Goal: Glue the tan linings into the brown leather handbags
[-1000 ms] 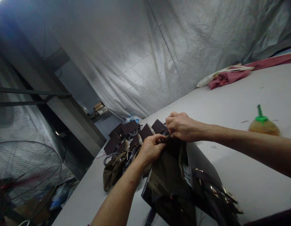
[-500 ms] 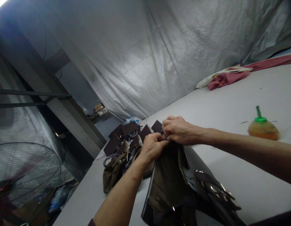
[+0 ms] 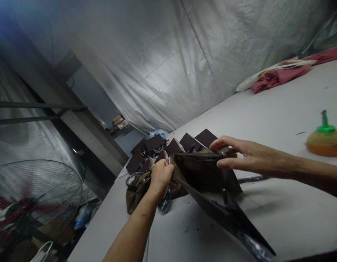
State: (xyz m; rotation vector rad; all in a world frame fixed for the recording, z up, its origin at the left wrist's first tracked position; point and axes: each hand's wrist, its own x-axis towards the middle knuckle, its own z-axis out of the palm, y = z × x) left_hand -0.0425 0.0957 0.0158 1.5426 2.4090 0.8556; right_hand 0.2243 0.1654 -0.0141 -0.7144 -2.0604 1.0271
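Observation:
A dark brown and olive handbag (image 3: 202,194) is tilted over the white table with its mouth gaping toward me. My left hand (image 3: 161,174) is closed on the left corner of the bag's rim. At the rim's right end is my right hand (image 3: 236,154), its thumb and fingers apart around the corner; whether they touch it I cannot tell. The bag's inside is dark, with a small metal fitting showing near its side. Clear plastic wrap covers a part at the bag's lower right end.
Behind my left hand, several similar olive handbags (image 3: 138,193) with dark flaps crowd the white table (image 3: 288,120). An orange squeeze bottle (image 3: 325,140) with a green nozzle stands at right. Pink cloth (image 3: 283,77) lies along the back edge. A caged fan (image 3: 34,203) is at left.
The handbag has been turned, and its mouth now gapes toward me. My hands, close together before, have moved apart; the right one has loosened its fingers. The camera view has shifted slightly.

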